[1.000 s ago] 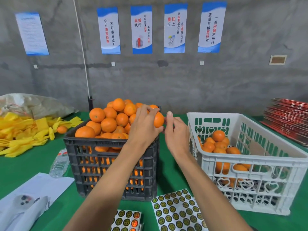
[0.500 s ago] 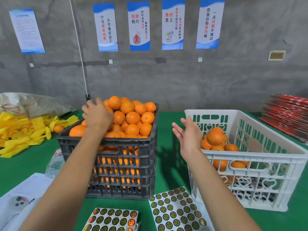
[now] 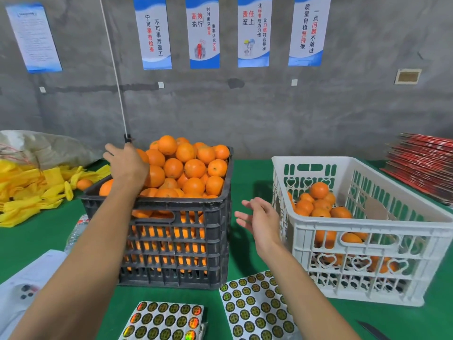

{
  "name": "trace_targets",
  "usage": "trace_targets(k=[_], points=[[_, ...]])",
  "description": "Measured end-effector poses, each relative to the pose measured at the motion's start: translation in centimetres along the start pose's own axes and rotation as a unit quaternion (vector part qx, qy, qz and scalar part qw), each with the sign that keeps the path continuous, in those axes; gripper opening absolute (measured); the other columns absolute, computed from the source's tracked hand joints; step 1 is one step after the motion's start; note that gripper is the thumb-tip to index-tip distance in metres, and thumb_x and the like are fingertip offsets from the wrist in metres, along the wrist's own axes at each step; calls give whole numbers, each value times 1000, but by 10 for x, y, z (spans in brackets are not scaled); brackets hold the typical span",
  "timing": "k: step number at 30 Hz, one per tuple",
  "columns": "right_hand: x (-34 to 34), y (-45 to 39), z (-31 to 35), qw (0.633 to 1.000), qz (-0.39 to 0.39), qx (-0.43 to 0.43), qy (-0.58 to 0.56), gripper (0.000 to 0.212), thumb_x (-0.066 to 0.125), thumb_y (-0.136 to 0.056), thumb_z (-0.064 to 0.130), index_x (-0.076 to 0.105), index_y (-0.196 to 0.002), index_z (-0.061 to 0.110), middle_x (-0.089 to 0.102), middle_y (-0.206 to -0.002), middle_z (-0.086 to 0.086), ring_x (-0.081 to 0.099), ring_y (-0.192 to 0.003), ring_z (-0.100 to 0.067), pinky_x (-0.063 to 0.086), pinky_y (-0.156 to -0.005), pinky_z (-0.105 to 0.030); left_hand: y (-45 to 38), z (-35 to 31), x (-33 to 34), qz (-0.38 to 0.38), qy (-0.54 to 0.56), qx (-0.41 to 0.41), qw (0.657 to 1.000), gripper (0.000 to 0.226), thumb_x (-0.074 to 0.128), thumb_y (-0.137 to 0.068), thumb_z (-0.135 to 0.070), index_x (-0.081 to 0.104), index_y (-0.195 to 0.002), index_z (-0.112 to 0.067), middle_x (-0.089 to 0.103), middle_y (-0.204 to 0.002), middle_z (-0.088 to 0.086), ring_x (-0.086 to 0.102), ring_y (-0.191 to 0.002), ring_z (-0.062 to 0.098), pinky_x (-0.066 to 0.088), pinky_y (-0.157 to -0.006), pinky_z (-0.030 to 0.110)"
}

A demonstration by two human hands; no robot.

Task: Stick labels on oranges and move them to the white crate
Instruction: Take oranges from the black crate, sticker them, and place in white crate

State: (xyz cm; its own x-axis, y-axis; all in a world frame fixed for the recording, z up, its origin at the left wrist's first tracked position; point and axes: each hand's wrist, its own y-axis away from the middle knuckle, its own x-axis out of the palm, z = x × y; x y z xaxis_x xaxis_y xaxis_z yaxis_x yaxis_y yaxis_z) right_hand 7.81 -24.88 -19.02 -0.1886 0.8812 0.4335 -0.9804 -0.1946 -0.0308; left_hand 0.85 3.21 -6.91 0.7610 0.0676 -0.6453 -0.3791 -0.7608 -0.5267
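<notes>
A black crate (image 3: 157, 204) heaped with oranges (image 3: 195, 168) stands left of centre on the green table. My left hand (image 3: 128, 163) lies on the pile at the crate's back left corner. Its fingers curve over an orange that it mostly hides, and the thumb is spread to the left. My right hand (image 3: 261, 217) hovers with relaxed fingers and holds nothing, in the gap between the two crates. The white crate (image 3: 367, 227) on the right holds several oranges (image 3: 318, 190). Two label sheets (image 3: 255, 307) (image 3: 166, 320) lie at the near edge.
Yellow foam nets (image 3: 27, 192) and a loose orange (image 3: 84, 184) lie at the left, with a water bottle (image 3: 76, 231) and white paper (image 3: 27, 288) nearer me. A red stack (image 3: 426, 163) sits at the far right. A dark blade (image 3: 370, 328) lies near the front right.
My left hand gave up the orange and went to the pile's back left. That orange now lies in the white crate. My right hand dropped lower between the crates.
</notes>
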Motion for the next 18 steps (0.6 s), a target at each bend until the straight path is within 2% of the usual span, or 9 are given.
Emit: trace_targets(k=[3, 5, 7, 9, 11, 13, 14, 16, 18], points=[[-8, 0, -18, 996, 20, 3, 90, 21, 51, -105, 12, 55, -125, 12, 70, -110, -5, 74, -69, -18, 62, -65, -28, 17, -6, -3, -24, 40, 97, 994, 52, 78, -82, -14, 57, -128, -1, 42, -132, 31, 41, -119, 51, 40, -100, 53], [-17, 3, -34, 982, 59, 8, 179, 20, 49, -105, 7, 55, -123, 12, 67, -113, -8, 70, -65, -18, 62, -67, -31, 35, -18, -3, 1, 87, 145, 986, 63, 84, -79, -23, 58, -134, -5, 53, -128, 29, 49, -118, 48, 42, -102, 51], [-30, 8, -52, 952, 104, 4, 288, 23, 48, -105, 4, 55, -124, 13, 65, -116, -7, 69, -67, -16, 63, -71, -32, 54, -31, 0, 41, 131, 168, 976, 68, 86, -78, -30, 59, -136, -9, 62, -127, 22, 57, -118, 41, 46, -98, 46], [-47, 12, -66, 892, 150, -44, 424, 20, 50, -104, 8, 62, -119, 14, 66, -116, -3, 69, -79, -13, 61, -84, -33, 72, -42, 6, 74, 172, 185, 965, 68, 87, -77, -35, 60, -135, -12, 67, -124, 15, 63, -111, 33, 49, -89, 40], [-67, 15, -77, 803, 199, -84, 556, 21, 50, -103, 15, 68, -115, 17, 67, -118, 2, 65, -101, -11, 52, -101, -33, 86, -47, 12, 91, 184, 201, 958, 68, 86, -78, -39, 60, -134, -13, 68, -120, 12, 65, -103, 31, 49, -79, 37], [-86, 18, -84, 733, 255, -85, 624, 27, 48, -101, 24, 70, -117, 22, 63, -124, 9, 56, -116, -8, 42, -111, -34, 94, -48, 17, 100, 166, 211, 958, 69, 85, -78, -43, 60, -135, -15, 68, -117, 12, 65, -100, 31, 47, -73, 35], [-95, 20, -86, 716, 279, -81, 635, 29, 49, -100, 29, 70, -119, 24, 60, -128, 13, 50, -122, -5, 36, -115, -34, 96, -48, 18, 102, 155, 214, 959, 69, 84, -77, -45, 60, -136, -16, 68, -116, 12, 65, -100, 32, 46, -72, 34], [-109, 24, -89, 722, 302, -74, 618, 37, 53, -95, 41, 67, -127, 30, 52, -137, 20, 41, -131, 0, 24, -119, -30, 97, -46, 18, 104, 147, 215, 960, 70, 85, -77, -46, 60, -136, -17, 66, -117, 12, 65, -102, 32, 45, -71, 34], [-118, 26, -91, 738, 305, -79, 597, 46, 57, -92, 51, 64, -133, 32, 48, -142, 25, 36, -133, 4, 21, -117, -26, 97, -45, 17, 110, 150, 209, 960, 70, 86, -76, -45, 61, -135, -17, 65, -124, 13, 62, -110, 33, 50, -77, 39]])
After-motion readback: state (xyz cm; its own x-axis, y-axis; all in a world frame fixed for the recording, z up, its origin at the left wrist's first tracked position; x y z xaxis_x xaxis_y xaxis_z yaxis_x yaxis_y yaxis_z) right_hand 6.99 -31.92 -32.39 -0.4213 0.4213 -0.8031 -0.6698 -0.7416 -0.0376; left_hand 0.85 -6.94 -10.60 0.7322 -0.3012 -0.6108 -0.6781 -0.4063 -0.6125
